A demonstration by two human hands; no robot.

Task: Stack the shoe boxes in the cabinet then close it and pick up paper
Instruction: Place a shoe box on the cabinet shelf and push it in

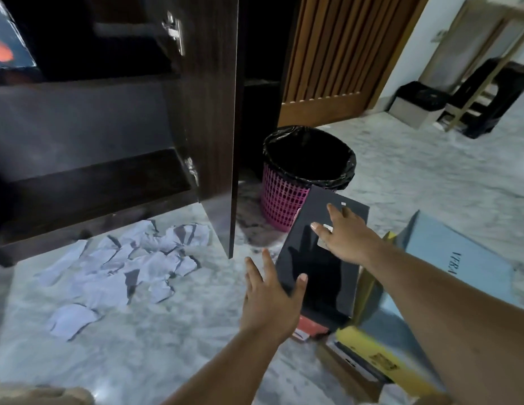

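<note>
Box-stacking step: both grips wide, left hand point(269, 299) and right hand point(347, 238) reaching onto flat black cardboard shoe box point(319, 258) on floor, right of open dark cabinet point(208, 112); next likely needs two-sided clasp and lift.

Pale grey marble floor point(167, 331) with dark veins, slightly glossy. Behind, a brown wooden door point(336, 54) with vertical slats. On the right, a white wall point(413, 54) and a light wooden frame point(489, 62) leaning there — below it some black bags point(486, 92), blurred. Near the slatted door, a pink mesh bin point(287, 197) lined with black plastic. Soft, dim indoor light.
</note>
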